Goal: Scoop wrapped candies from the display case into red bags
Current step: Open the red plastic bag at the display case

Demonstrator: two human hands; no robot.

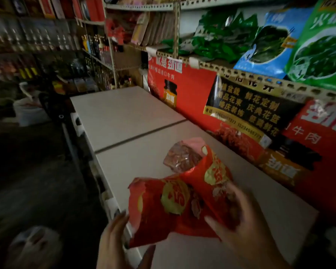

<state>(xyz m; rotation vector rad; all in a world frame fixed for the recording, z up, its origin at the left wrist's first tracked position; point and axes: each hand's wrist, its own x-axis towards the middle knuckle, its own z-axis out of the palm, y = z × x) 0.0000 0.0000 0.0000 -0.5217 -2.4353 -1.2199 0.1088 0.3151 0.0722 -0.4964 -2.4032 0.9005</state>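
There are 2 red bags (155,210) on the bench (260,200), whose top has 2 pale panels (122,113). 2 hands show: the left hand (113,241) and the right hand (239,226).

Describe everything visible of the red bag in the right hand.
The red bag is glossy film printed with round gold emblems. It tilts up and to the left; at its top end reddish-brown wrapped candies show, through an open mouth or clear film, blur hides which. The right hand grips its lower part, thumb opposite fingers. Its lower end overlaps a second red bag, over the white counter.
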